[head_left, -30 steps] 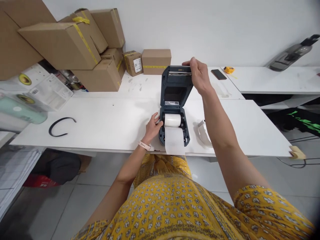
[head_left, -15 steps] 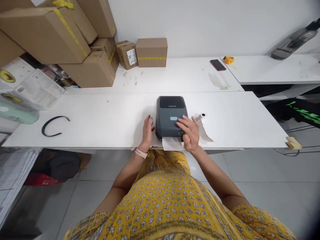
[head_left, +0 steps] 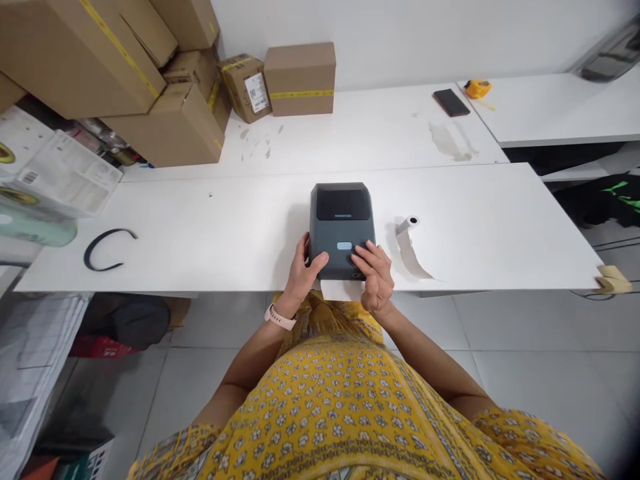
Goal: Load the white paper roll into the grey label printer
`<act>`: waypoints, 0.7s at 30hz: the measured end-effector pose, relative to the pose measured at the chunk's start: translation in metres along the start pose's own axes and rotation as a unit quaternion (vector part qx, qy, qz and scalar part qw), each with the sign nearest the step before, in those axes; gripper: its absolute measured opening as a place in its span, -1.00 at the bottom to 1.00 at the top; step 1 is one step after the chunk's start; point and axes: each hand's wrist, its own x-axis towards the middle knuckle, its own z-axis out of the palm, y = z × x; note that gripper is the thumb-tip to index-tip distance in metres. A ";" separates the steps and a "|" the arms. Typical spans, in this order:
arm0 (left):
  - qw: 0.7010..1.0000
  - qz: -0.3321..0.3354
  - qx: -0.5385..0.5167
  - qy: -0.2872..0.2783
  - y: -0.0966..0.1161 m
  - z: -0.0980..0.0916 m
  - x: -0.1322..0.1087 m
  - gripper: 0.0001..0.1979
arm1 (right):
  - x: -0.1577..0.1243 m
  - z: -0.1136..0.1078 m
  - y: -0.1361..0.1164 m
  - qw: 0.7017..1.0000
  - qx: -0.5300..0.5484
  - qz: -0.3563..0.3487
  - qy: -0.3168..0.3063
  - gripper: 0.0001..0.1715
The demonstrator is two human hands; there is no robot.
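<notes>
A dark grey label printer (head_left: 344, 263) stands at the near edge of the white table, with a black window and a pale blue button on top. White label paper (head_left: 341, 290) sticks out of its front, over the table edge. My left hand (head_left: 303, 272) grips the printer's left side, thumb on the top and fingers along the side. My right hand (head_left: 374, 275) lies at the front right corner, its fingers stretched over the lid edge. Its thumb is beside the paper; whether it touches the paper, I cannot tell. Right of the printer lies a small paper roll (head_left: 411, 221) with an unrolled strip.
Cardboard boxes (head_left: 170, 130) are piled at the back left. A black headband (head_left: 90, 251) lies on the left of the table (head_left: 240, 240). At the back right are a phone (head_left: 451, 103) and a yellow tape measure (head_left: 477, 89). A foam guard (head_left: 614, 279) covers the right corner.
My left hand has come from beside the printer onto its side, with the thumb now on top. The right hand stays at the front right corner. The camera view has tilted down slightly.
</notes>
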 end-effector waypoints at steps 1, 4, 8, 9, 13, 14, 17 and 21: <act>1.000 0.006 0.002 0.000 0.002 0.000 -0.001 -0.19 | -0.001 0.001 0.000 1.000 0.008 0.010 0.008 -0.31; 1.000 0.013 0.015 -0.001 0.005 0.001 -0.005 -0.25 | -0.006 0.007 0.004 0.999 0.030 0.017 0.030 -0.35; 0.999 0.023 0.045 0.015 0.004 0.001 -0.003 -0.24 | -0.015 0.017 0.014 0.997 0.047 0.005 0.056 -0.35; 0.998 0.025 0.048 0.017 0.003 0.000 0.000 -0.22 | -0.016 0.018 0.015 0.998 0.042 0.015 0.050 -0.33; 0.998 0.032 0.047 -0.009 0.003 -0.004 0.001 -0.23 | -0.009 0.011 0.012 0.998 0.049 0.027 0.018 -0.32; 0.998 0.032 0.049 -0.011 0.003 -0.004 -0.005 -0.26 | -0.005 0.006 0.009 0.998 0.067 0.014 0.017 -0.35; 0.996 0.022 0.063 0.056 -0.003 -0.003 -0.037 -0.39 | 0.008 -0.010 -0.004 0.993 0.117 -0.004 -0.008 -0.41; 0.993 -0.061 0.076 0.073 -0.017 0.007 -0.082 -0.60 | 0.015 -0.023 -0.015 0.992 0.111 0.038 -0.044 -0.36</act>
